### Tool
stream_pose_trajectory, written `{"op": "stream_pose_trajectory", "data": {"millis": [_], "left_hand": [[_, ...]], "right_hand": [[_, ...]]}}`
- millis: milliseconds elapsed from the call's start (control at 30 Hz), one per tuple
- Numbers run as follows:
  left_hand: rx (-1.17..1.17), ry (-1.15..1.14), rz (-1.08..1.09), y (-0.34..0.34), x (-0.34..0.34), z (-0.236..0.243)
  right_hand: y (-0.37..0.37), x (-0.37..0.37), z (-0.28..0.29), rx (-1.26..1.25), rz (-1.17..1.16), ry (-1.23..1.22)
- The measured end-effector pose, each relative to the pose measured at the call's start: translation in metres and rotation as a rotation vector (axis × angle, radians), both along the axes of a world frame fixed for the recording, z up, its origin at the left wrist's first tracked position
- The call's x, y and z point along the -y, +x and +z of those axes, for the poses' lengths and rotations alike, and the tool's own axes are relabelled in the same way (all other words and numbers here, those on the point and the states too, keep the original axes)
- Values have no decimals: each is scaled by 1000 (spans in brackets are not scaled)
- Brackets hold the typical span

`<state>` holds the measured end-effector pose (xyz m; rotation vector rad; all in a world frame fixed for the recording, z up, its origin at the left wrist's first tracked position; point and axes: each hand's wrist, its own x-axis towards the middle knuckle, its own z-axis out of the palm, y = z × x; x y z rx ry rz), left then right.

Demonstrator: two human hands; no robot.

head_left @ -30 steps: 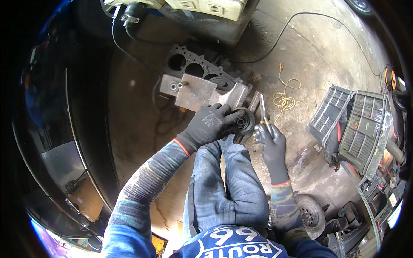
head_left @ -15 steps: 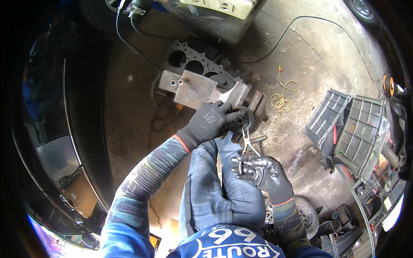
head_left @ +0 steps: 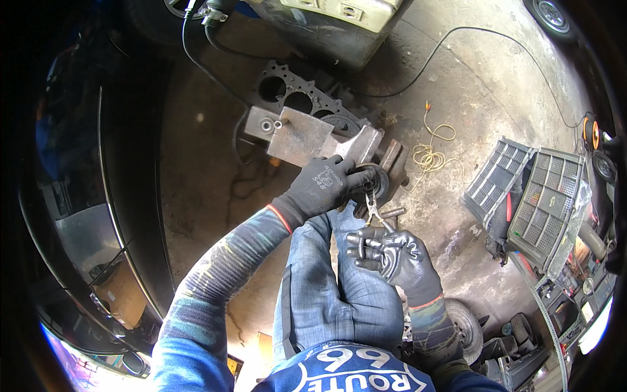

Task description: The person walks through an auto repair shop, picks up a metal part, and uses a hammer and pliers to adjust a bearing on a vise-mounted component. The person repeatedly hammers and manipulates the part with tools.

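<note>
My left hand (head_left: 323, 186), in a black glove, is closed on the near side of a round dark metal part (head_left: 377, 179) with a hole in its middle. That part sits at the jaws of a heavy metal bench vise (head_left: 304, 138). My right hand (head_left: 395, 258), gloved too and turned palm up, grips a pair of pliers (head_left: 373, 212) by the handles. The slim plier tips reach the lower edge of the round part's centre. Whether they touch a ring inside it I cannot tell. The vise's handle bar (head_left: 393, 213) lies just right of the pliers.
Behind the vise stands an engine block (head_left: 307, 98) with open cylinder bores. A coiled yellow cord (head_left: 428, 157) lies on the concrete floor to the right, near grey plastic crates (head_left: 545, 202). A black car body (head_left: 130, 196) fills the left side. A black cable (head_left: 457, 27) crosses the far floor.
My right hand and the pliers have shifted slightly up and left, bringing the tips further into the round part's centre. My left hand keeps its hold; the whole view has moved slightly.
</note>
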<state>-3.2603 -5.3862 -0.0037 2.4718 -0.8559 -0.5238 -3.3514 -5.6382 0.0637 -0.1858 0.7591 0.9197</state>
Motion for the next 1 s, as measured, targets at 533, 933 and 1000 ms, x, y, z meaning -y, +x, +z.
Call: {"op": "stream_pose_trajectory", "data": {"millis": [533,933,1000], "left_hand": [[17,-67,20,1,0,-2],[-32,-15,25,-1,1,-5],[-34,-17,26,-1,0,-5]], "right_hand": [[4,-5,5,19,5,-7],[3,-6,7,6,0,-66],[4,-7,8,9,12,-74]]}}
